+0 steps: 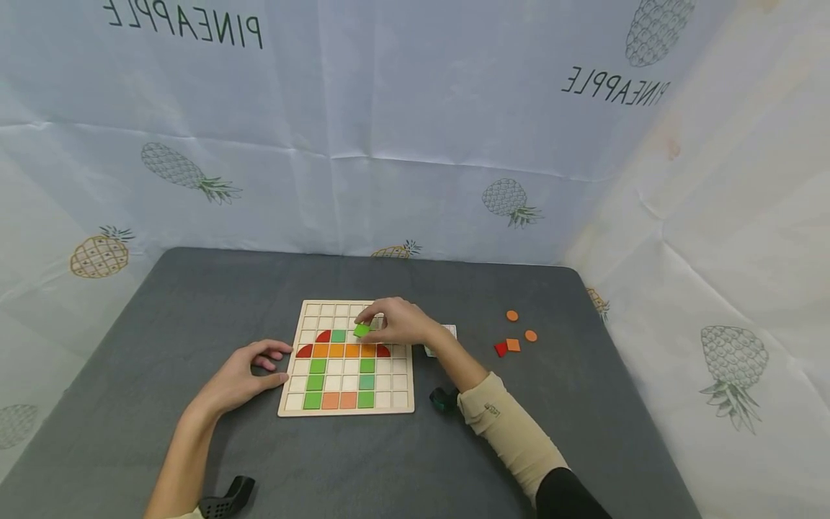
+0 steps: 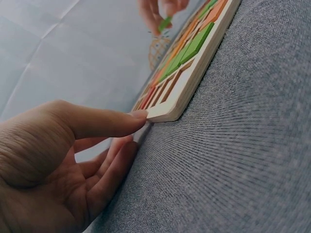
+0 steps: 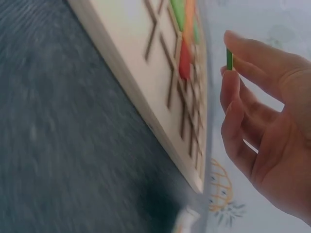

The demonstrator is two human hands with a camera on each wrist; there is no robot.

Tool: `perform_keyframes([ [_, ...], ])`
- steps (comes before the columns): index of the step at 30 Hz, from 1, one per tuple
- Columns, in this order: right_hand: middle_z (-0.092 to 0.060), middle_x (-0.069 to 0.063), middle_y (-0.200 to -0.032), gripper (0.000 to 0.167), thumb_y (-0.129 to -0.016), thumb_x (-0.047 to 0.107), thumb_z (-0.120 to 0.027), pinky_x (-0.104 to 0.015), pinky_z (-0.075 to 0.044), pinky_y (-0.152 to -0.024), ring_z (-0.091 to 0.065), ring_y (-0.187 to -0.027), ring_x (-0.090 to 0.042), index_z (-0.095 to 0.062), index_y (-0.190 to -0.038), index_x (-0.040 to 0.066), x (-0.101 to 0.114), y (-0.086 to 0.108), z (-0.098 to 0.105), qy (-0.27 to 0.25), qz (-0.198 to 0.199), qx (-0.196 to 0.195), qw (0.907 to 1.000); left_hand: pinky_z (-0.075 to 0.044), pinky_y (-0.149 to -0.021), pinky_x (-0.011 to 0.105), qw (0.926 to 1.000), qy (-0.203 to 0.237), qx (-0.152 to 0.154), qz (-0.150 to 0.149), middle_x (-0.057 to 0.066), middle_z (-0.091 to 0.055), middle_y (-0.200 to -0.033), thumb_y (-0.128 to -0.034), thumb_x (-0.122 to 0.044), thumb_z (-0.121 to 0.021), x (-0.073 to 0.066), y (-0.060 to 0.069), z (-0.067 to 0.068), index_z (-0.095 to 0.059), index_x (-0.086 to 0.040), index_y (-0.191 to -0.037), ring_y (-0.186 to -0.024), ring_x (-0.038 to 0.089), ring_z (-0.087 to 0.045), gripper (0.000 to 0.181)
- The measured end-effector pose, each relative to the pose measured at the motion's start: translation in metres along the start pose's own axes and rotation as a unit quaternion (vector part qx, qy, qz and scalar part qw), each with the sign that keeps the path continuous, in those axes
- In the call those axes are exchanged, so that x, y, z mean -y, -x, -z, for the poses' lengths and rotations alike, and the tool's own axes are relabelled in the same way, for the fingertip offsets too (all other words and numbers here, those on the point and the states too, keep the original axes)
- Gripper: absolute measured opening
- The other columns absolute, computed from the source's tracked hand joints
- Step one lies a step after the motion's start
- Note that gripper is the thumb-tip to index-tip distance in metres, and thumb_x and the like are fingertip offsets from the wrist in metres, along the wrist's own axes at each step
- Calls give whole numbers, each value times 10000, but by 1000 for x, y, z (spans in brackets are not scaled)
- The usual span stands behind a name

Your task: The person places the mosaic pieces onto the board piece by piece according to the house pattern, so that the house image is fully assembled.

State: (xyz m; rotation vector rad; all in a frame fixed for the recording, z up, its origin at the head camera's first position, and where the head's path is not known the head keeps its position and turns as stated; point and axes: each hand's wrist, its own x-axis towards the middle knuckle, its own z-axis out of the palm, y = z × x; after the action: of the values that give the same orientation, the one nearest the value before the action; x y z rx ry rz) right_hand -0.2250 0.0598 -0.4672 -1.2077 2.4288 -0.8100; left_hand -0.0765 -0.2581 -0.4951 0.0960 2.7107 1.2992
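Note:
A pale wooden grid board [image 1: 346,414] lies on the grey-covered table, its squares partly filled with coloured tiles. Over its upper part, my right hand [image 1: 402,323] pinches a green square tile [image 1: 362,331] between thumb and fingers. The right wrist view shows that tile [image 3: 229,59] edge-on, held clear of the board. My left hand [image 1: 236,378] rests at the board's left edge with relaxed fingers. In the left wrist view its thumb [image 2: 112,121] touches the board's corner. On the board, orange tiles [image 1: 336,351] form a row with red quarter-round pieces [image 1: 305,352] at its ends and green columns below.
Right of the board lie orange discs [image 1: 512,316], an orange square [image 1: 513,345] and a red piece [image 1: 501,349]. A printed card [image 1: 452,329] is partly hidden under the right wrist. A pineapple-print curtain [image 1: 389,108] hangs behind the table.

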Motion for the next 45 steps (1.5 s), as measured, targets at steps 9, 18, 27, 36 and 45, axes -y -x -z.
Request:
perform_keyframes([
  [9,-775,-28,-1273,324,-1017,266,-786,-287,-556,-951,-714,-1147,-151,-784,-1331,185,0,-14,-16,242,-118,188,9995,-487,-793,256,10000,18,4,15,157,-663,-1234,-913,-147,-876,1,-2,0,-676,-14,-1361,-992,169,-579,508],
  [18,-775,-34,-1278,305,-1043,249,-753,-324,-563,-962,-713,-1163,-166,-780,-1339,181,4,-13,-17,310,-103,207,9993,-490,-799,254,10000,48,26,22,155,-664,-1235,-917,-142,-872,1,-1,1,-679,-21,-1361,-996,171,-580,499],
  [27,-787,-22,-1303,299,-1055,207,-727,-299,-579,-960,-740,-1130,-147,-774,-1348,176,7,-9,-13,334,-159,71,9993,-493,-801,255,10000,70,37,-4,157,-663,-1237,-920,-146,-871,0,0,1,-677,-17,-1362,-993,160,-577,500],
  [36,-747,-74,-1365,336,-1062,206,-712,-262,-586,-798,-765,-901,-161,-744,-1386,123,13,13,13,-231,-159,-55,9996,-487,-795,252,10000,49,25,-15,161,-664,-1234,-920,-149,-871,0,-1,2,-674,-15,-1363,-1004,175,-582,503],
  [45,-729,-161,-1379,380,-1051,205,-736,-289,-585,-786,-783,-919,-304,-719,-1405,68,7,44,50,-425,-477,-315,9975,-492,-807,251,10000,67,24,8,162,-668,-1237,-918,-141,-871,0,0,1,-676,-14,-1361,-1007,175,-586,500],
])
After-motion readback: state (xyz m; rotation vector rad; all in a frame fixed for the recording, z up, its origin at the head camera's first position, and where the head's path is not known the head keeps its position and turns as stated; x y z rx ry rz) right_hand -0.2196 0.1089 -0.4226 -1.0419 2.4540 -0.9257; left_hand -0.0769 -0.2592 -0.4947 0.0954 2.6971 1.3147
